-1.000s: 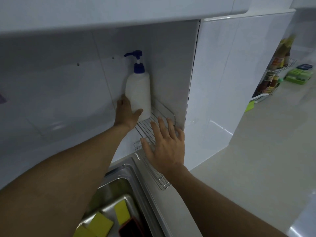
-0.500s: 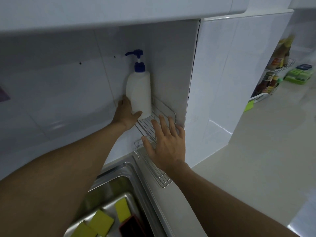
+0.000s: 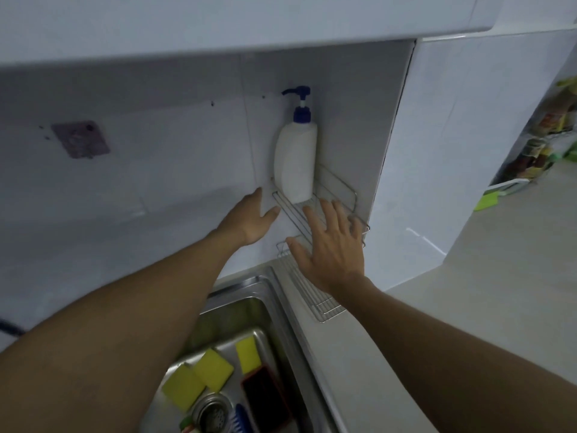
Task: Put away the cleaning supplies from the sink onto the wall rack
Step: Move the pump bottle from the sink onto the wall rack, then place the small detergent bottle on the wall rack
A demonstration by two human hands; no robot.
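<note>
Yellow rectangular foam sponges point(image 3: 182, 390), three of them, are lying in the bottom of the stainless steel sink point(image 3: 232, 320). A dark rectangular object with a red edge point(image 3: 263, 398) is lying just right of them. A blue-bristled brush point(image 3: 239, 417) is poking in at the lower edge beside the round metal drain point(image 3: 210, 412). Above the sink, the left hand point(image 3: 249, 218) is reaching toward the white tiled wall point(image 3: 156, 182), its fingers point(image 3: 254, 201) stretched out and relaxed and holding nothing; whether the palm is touching the tile cannot be told. Just up and right of that hand, a white plastic pump bottle with a blue pump head point(image 3: 296, 160) is standing upright at the back of the silver wire rack point(image 3: 326, 307), tucked into the wall corner and apart from both hands. The right hand point(image 3: 331, 248) is hovering over the front part of the rack with its fingers point(image 3: 331, 214) spread wide and gripping nothing; contact with the wire cannot be judged. Further right, a pale counter point(image 3: 468, 307) is running back toward a blurred shelf of bottles point(image 3: 537, 151).
</note>
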